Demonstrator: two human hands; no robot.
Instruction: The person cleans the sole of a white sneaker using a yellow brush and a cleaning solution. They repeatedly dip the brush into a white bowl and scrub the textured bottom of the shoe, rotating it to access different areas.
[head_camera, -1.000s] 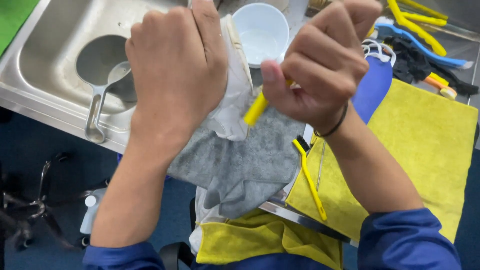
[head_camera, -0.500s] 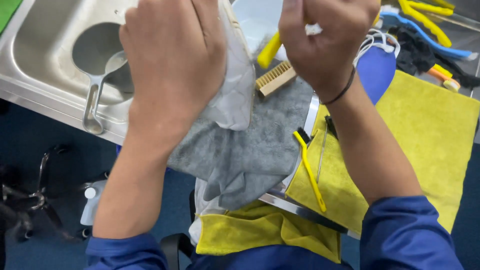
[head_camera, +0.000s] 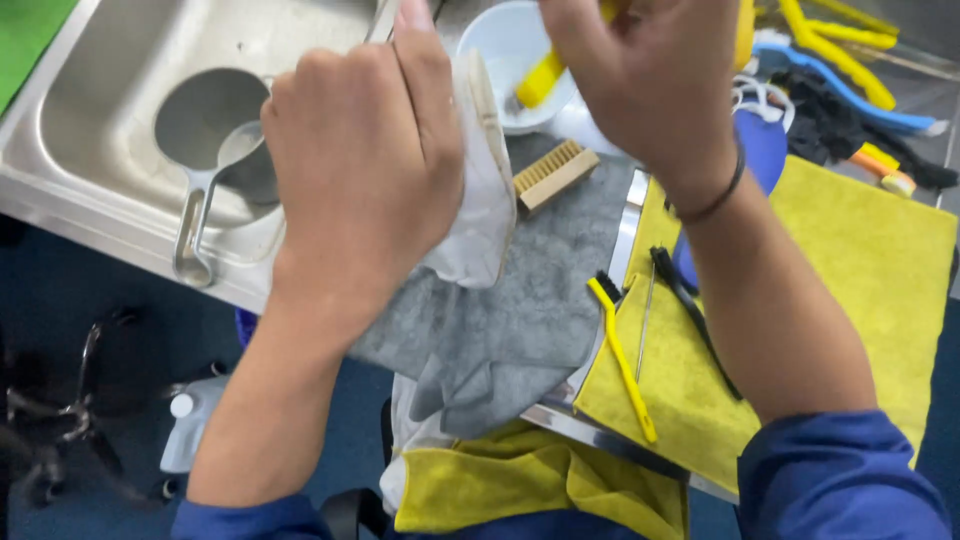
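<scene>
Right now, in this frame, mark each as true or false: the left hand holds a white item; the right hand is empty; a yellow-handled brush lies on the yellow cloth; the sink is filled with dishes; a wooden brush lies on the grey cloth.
1. The left hand holds a white item. True.
2. The right hand is empty. False: its grip is on a yellow-handled tool over the white bowl.
3. A yellow-handled brush lies on the yellow cloth. True.
4. The sink is filled with dishes. False: only a metal ladle shows.
5. A wooden brush lies on the grey cloth. True.

White shoe (head_camera: 480, 190), yellow-handled brush (head_camera: 540, 78)
</scene>
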